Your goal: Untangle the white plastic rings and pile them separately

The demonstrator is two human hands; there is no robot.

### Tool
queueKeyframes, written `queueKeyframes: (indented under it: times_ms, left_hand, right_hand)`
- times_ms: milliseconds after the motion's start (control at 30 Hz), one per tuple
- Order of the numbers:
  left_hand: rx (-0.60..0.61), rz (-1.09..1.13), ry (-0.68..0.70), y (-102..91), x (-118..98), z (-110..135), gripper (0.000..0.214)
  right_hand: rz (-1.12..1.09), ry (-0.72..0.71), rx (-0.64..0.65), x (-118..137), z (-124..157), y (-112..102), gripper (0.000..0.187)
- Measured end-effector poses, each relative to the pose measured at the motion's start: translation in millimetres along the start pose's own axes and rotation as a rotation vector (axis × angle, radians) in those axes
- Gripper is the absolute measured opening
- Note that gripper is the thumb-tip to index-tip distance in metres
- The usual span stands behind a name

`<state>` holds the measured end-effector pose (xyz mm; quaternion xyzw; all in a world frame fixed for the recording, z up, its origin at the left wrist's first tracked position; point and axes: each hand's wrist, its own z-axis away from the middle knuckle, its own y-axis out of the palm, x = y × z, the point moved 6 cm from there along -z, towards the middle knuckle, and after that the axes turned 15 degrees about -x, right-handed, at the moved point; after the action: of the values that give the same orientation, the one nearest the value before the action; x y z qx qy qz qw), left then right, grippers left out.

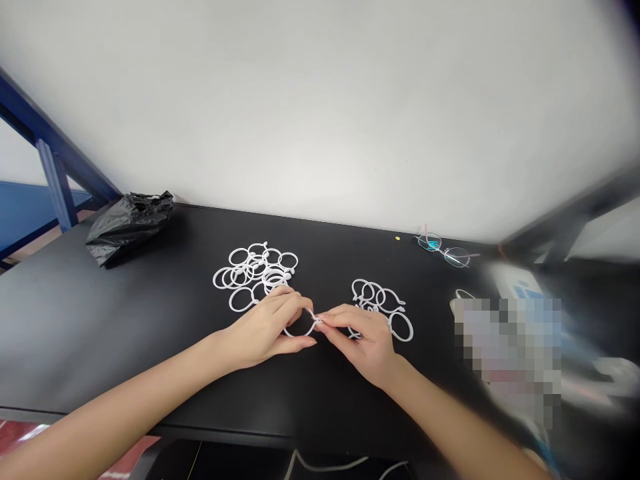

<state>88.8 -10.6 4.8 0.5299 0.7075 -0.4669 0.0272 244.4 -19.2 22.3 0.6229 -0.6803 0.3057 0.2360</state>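
Between left pile (256,272) and right pile (381,301), left hand (265,330) and right hand (365,341) pinch one white ring (302,335).

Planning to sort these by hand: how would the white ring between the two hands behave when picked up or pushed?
Probably light and springy: the white ring is a thin band, pinched by the left hand and right hand alone. It likely slides rather than rolls, since the loose rings lie flat.
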Motion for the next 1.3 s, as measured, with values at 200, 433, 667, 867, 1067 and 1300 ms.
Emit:
queueKeyframes:
  times_ms: [200, 433, 667, 867, 1067, 1300]
  left_hand:
    - [-0.015, -0.014, 0.018, -0.4, -2.4, -2.5, 0.042]
    - [-0.015, -0.03, 0.068, -1.8, -4.2, -3.3, 0.035]
    - [-0.081, -0.278, 0.205, -8.1, -2.8, -6.2, 0.035]
    - [-0.2, -0.505, 0.174, -26.3, 15.5, -12.5, 0.022]
    - [-0.138, -0.584, 0.11, -26.0, 31.1, -12.3, 0.015]
    - [-0.084, -0.6, 0.079, -22.8, 40.1, -10.0, 0.017]
  right_hand:
    - [0.009, 0.041, 0.028, -0.4, 0.7, 1.5, 0.015]
    - [-0.005, 0.009, 0.012, -0.7, 0.3, 1.8, 0.016]
    - [0.09, -0.027, -0.012, -4.6, -0.9, 0.3, 0.021]
    - [0.138, -0.027, -0.069, -6.4, -5.1, -8.7, 0.022]
    - [0.154, -0.021, -0.065, -7.8, -6.1, -10.3, 0.025]
    - [0.153, -0.018, -0.058, -7.4, -4.2, -9.2, 0.025]
